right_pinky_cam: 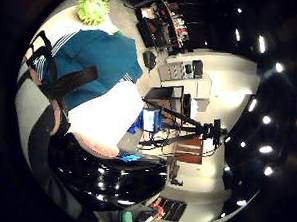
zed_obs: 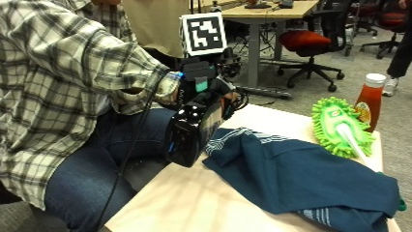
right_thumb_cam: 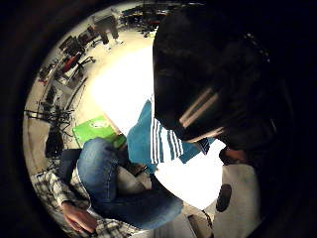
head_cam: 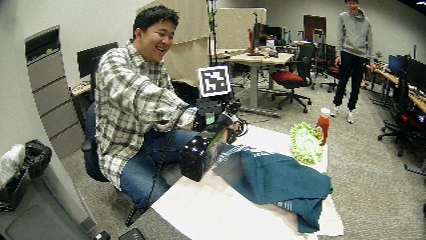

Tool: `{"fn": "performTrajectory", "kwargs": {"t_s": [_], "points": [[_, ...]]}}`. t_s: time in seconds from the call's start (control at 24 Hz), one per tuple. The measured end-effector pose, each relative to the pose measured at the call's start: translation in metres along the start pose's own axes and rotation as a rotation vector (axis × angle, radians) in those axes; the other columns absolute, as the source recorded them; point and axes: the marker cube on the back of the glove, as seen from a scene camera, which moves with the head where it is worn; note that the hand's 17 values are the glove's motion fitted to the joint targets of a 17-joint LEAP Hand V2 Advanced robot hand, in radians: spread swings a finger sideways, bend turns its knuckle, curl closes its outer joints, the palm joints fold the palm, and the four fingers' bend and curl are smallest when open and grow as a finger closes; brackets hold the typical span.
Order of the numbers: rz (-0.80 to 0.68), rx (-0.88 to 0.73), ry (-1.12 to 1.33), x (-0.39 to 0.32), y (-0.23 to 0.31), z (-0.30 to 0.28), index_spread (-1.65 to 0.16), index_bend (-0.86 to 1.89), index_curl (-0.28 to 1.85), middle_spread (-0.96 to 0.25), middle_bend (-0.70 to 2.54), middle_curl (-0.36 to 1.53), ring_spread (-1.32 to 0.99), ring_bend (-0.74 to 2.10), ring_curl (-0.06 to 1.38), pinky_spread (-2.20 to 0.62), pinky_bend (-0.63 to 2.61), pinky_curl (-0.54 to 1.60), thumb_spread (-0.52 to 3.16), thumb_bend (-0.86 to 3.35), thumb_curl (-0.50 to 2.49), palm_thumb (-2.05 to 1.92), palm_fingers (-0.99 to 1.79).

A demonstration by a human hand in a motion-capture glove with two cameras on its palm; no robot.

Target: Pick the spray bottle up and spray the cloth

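Gloved right hand (zed_obs: 205, 99) grips black spray bottle (zed_obs: 190, 128) just beside teal cloth (zed_obs: 302, 176)

Glossy black plastic spray bottle (zed_obs: 192, 126); matt teal fabric cloth (zed_obs: 302, 179).

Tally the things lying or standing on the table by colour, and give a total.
Dark teal: 1, the crumpled cloth with white stripes
Lime green: 1, the fluffy duster mop head
Red: 1, the white-capped sauce bottle
Glossy black: 1, the bottle
Total: 4
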Motion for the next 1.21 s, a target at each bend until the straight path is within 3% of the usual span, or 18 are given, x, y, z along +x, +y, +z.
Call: {"fn": "performTrajectory", "kwargs": {"t_s": [0.75, 1.0, 1.21], "points": [[0.099, 0.171, -0.119, 0.016, -0.005, -0.027, -0.28, 0.20, 0.64, -0.14, 0.59, 0.54, -0.21, 0.57, 0.50, -0.14, 0.42, 0.46, 0.29, -0.03, 0.79, 1.09, 1.29], [0.226, 0.337, -0.496, 0.029, -0.005, -0.047, -0.28, 0.19, 0.64, -0.14, 0.59, 0.54, -0.21, 0.57, 0.50, -0.14, 0.43, 0.46, 0.29, -0.03, 0.80, 1.09, 1.29], [0.468, 0.521, -0.971, 0.036, -0.009, -0.054, -0.28, 0.19, 0.64, -0.14, 0.59, 0.54, -0.21, 0.57, 0.50, -0.14, 0.43, 0.46, 0.29, -0.03, 0.80, 1.09, 1.29]]}}
